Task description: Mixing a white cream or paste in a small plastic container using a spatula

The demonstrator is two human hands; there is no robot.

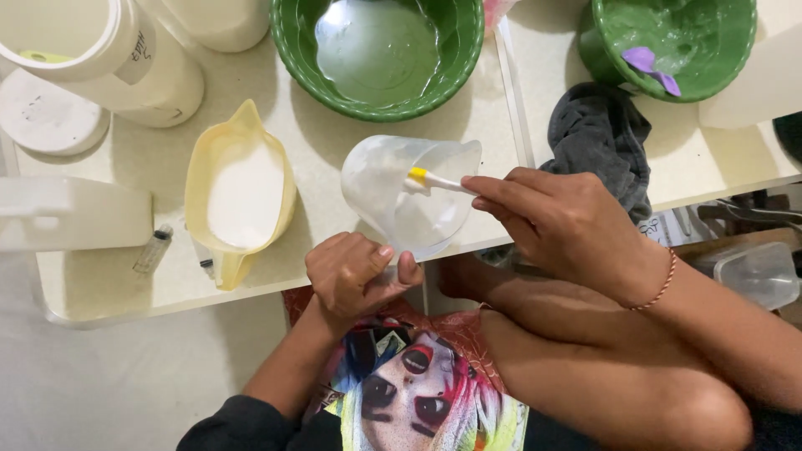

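top edge cuts both green bowls (468,50) and the white tubs (125,75) | clear cup (401,192) base hidden behind left hand (355,276) | stick (434,179) shaft vanishes inside right hand (568,225) | grey cloth (597,138) partly hidden by that hand | small vial (153,249) too tiny to tell contents

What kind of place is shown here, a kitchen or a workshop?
Probably a home craft corner, worked from the floor: a low white table holds green bowls of pale liquid, a yellow jug and a syringe.
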